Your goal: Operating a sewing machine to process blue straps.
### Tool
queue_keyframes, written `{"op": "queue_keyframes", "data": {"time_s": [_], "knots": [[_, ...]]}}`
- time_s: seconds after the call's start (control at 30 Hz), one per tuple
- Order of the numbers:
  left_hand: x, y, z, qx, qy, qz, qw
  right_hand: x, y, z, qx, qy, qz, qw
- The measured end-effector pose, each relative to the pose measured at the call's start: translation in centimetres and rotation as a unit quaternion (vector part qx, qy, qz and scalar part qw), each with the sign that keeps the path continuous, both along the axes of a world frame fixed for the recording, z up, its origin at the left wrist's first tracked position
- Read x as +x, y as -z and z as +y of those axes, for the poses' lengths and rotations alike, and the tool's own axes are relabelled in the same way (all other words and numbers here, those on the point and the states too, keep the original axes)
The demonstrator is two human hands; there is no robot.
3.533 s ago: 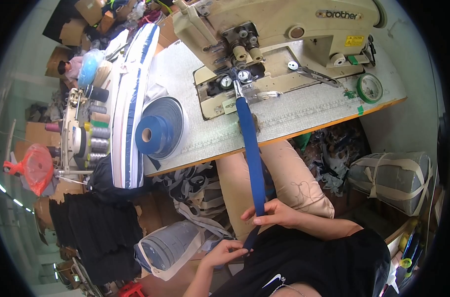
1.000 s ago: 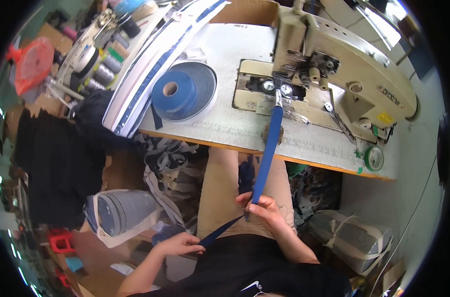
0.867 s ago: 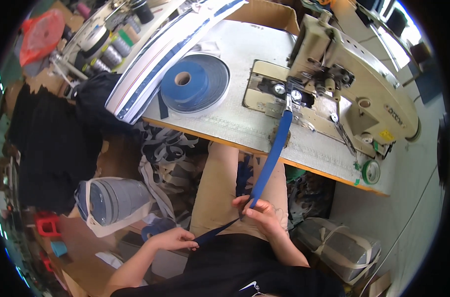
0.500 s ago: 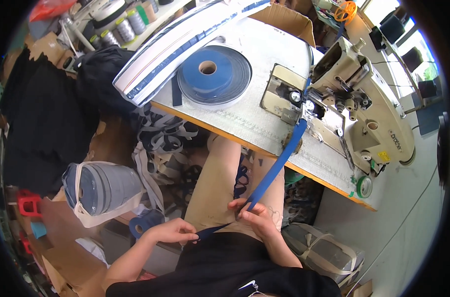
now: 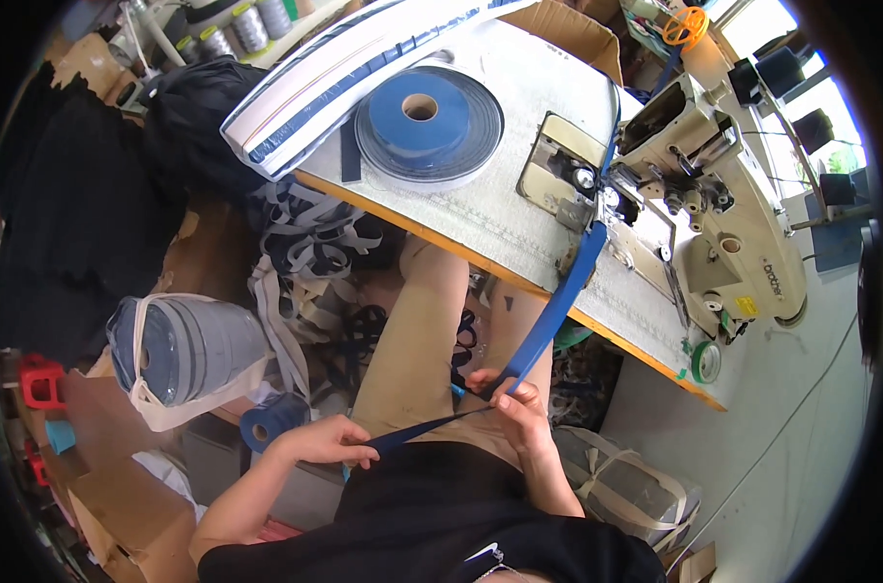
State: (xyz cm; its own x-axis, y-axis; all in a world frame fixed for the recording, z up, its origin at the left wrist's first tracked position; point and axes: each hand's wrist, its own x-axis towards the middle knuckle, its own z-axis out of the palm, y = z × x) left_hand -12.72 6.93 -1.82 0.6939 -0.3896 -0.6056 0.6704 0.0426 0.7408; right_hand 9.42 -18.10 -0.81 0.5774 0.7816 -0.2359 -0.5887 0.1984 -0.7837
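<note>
A blue strap (image 5: 560, 303) runs down from the sewing machine (image 5: 699, 185) over the table edge to my lap. Pinched on it, my right hand (image 5: 521, 413) holds the strap where it turns toward the left. My left hand (image 5: 330, 442) grips the darker end of the same strap between thumb and fingers, beside my waist. Between both hands the strap is stretched nearly straight. Part of it is hidden behind the right fingers, where a small bright blue bit also shows.
On the white table (image 5: 480, 219) lies a large blue roll of webbing (image 5: 412, 121), beside long wrapped strips (image 5: 315, 92). Loose grey and dark straps (image 5: 310, 233) hang below. A bound grey roll (image 5: 203, 350) stands at left, and a wrapped bundle (image 5: 636, 481) lies at right. Green tape (image 5: 706, 361) sits at the table corner.
My right hand has shifted slightly up and right along with the strap. My left hand has moved a little left and up, and the strap between them shows longer.
</note>
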Motion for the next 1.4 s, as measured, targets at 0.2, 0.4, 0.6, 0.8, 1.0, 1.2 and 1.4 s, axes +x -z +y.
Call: {"op": "queue_keyframes", "data": {"time_s": [0.2, 0.4, 0.6, 0.8, 1.0, 1.2, 1.4], "knots": [[-0.1, 0.3, -0.4, 0.000, 0.001, 0.005, 1.000, 0.0, 0.1, -0.5, -0.001, 0.012, -0.007, 1.000], [-0.1, 0.1, -0.6, 0.003, -0.006, -0.002, 1.000, 0.0, 0.2, -0.8, 0.009, 0.016, -0.006, 1.000], [-0.1, 0.0, -0.5, -0.008, -0.011, 0.008, 1.000, 0.1, 0.2, -0.7, 0.006, 0.017, 0.018, 1.000], [0.5, -0.5, -0.4, 0.007, 0.008, 0.007, 1.000, 0.2, 0.0, -0.7, 0.008, 0.022, 0.026, 0.999], [0.7, -0.7, -0.4, 0.018, 0.030, 0.003, 0.999, 0.5, 0.8, -1.5, 0.047, 0.004, 0.040, 0.998], [0.5, -0.7, -0.5, 0.024, 0.042, 0.024, 0.999, 0.3, 0.9, -1.6, 0.042, -0.002, 0.050, 0.998], [0.4, -0.9, -0.3, 0.011, 0.023, 0.026, 0.999, 0.3, 0.7, -1.6, 0.033, -0.006, 0.049, 0.998]]}}
